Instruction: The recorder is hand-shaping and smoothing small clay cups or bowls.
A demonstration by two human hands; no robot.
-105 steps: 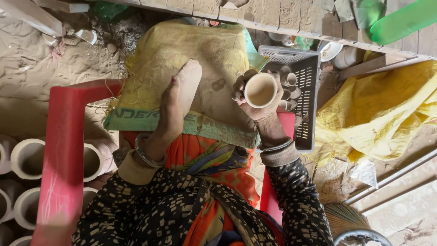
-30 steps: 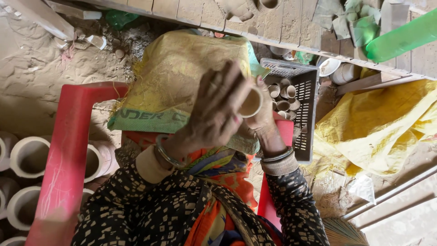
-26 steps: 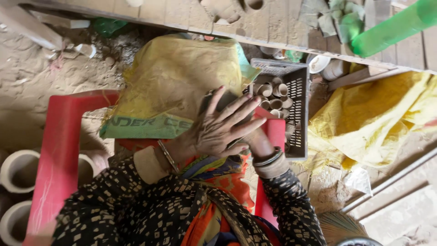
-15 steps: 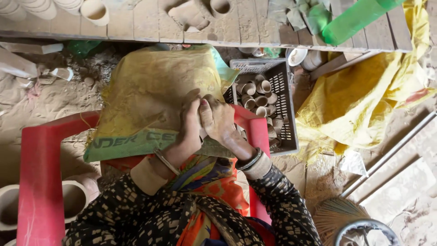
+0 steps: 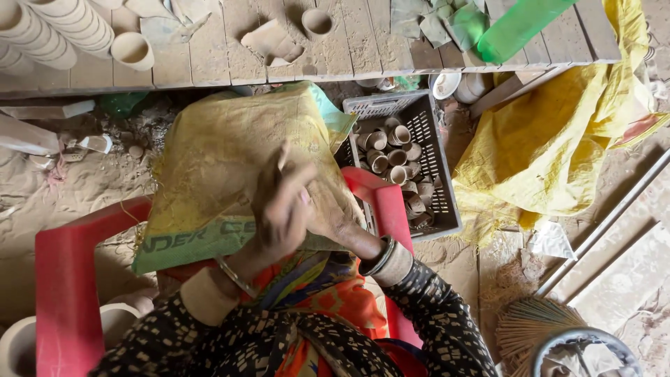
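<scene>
My left hand (image 5: 279,206) and my right hand (image 5: 333,213) are pressed together over a yellow woven sack (image 5: 216,146) that lies across my lap. The left hand covers the right, its fingers blurred and one finger raised. The small clay cup that my right hand held earlier is hidden between the two hands. Just right of my hands stands a grey plastic crate (image 5: 438,132) with several small clay cups (image 5: 389,150) inside.
I sit on a red plastic chair (image 5: 66,279). A wooden plank platform (image 5: 349,42) ahead carries stacked clay cups (image 5: 63,31) and a green plastic piece (image 5: 520,24). A yellow tarp (image 5: 558,139) lies at the right, a broom (image 5: 530,328) at the lower right, large pale pots (image 5: 17,342) at the left.
My left hand came off the sack and closed over the clay cup in my right hand. Both hands sank toward my lap, and the cup went out of sight.
</scene>
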